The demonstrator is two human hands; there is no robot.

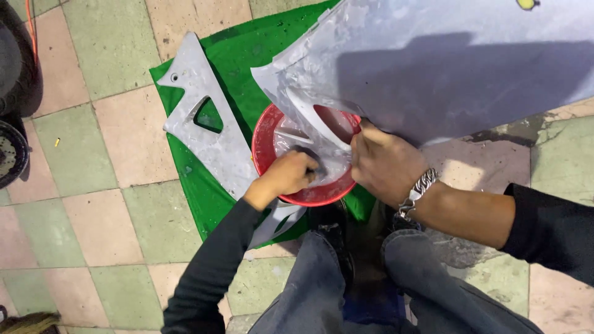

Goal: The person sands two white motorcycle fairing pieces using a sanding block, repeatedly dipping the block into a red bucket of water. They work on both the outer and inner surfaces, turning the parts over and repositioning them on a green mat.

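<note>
A large grey body panel (445, 68) with a cut-out leans over a red basin (266, 145) on the floor. My left hand (288, 176) is closed on a small dark pad, hardly visible, and presses it on the panel's lower end over the basin. My right hand (383, 164), with a metal chain bracelet at the wrist, grips the panel's edge next to it. The panel surface looks wet and streaked.
A second grey panel (207, 127) with a triangular hole lies on a green cloth (238, 55) under the basin. The floor is pink and green tiles. A dark wheel (12, 151) sits at the left edge. My knees in jeans are below.
</note>
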